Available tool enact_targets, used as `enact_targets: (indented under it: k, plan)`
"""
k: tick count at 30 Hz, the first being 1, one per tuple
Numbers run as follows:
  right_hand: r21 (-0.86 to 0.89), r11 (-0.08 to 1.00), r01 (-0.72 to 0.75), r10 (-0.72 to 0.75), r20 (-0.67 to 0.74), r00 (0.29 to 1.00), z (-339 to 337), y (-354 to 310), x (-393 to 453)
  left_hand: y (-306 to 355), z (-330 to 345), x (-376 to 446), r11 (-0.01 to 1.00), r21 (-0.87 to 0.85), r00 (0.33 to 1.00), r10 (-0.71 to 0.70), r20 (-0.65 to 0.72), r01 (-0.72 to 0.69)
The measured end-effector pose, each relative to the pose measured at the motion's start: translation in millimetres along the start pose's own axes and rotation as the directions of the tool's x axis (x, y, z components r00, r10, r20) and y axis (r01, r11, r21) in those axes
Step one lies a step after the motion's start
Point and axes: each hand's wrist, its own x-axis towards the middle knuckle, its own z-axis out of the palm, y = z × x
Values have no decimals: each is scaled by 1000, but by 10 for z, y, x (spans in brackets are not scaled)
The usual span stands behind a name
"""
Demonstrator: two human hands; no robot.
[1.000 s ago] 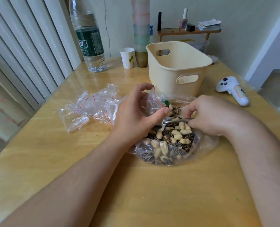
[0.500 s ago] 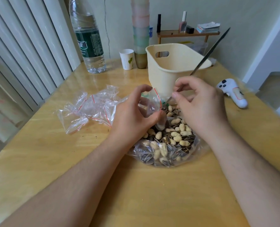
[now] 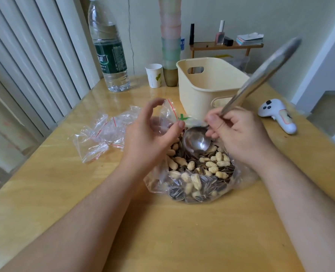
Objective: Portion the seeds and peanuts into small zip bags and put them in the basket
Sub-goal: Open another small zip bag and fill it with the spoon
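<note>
From the head camera, a wooden table (image 3: 182,232) fills the view. Near its middle lies a large clear bag (image 3: 200,183), open at the top and heaped with peanuts (image 3: 211,164) in the shell and striped sunflower seeds (image 3: 174,192).

The left hand (image 3: 151,138) hovers over the far left side of that bag, thumb and forefinger curled into a ring that pinches a small zip bag (image 3: 167,116) — its red seal strip stands upright between the fingertips, and its mouth faces the spoon.

The right hand (image 3: 239,134) grips the handle of a metal spoon (image 3: 197,141), fingers wrapped round it low on the stem. The bowl tilts down and touches the top of the seed heap just beside the small bag, with nothing visible in it; the handle slants up toward the far right, blurred.

Behind the hands, toward the far edge, stands the cream basket (image 3: 198,91); what shows of its inside is bare. More small zip bags (image 3: 103,136) lie crumpled toward the left edge.

At the far left corner stand a water bottle (image 3: 110,55), a paper cup (image 3: 154,75) and a stack of tinted cups (image 3: 170,42). A white controller (image 3: 278,114) rests by the right edge.
</note>
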Motion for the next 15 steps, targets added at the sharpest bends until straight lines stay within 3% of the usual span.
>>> enact_targets:
  k: [3,7,10,13,15]
  plan:
    - [-67,995,67,-76,-142,987,33,17,9,7,-64,49,1000,27,997,-4,-77,6]
    - [-130,987,97,-116,-150,982,147,5,-4,40,-101,78,999,-33,995,-46,-86,44]
    - [-211,973,98,-133,-158,978,163,-50,8,158,-99,35,993,-121,1000,13,28,-9]
    - [-230,971,72,-108,-146,983,154,-153,-3,249,-110,-18,956,-291,979,36,199,24]
    - [-285,956,67,-95,-85,992,168,-214,-19,252,-116,-34,974,-226,974,60,218,-9]
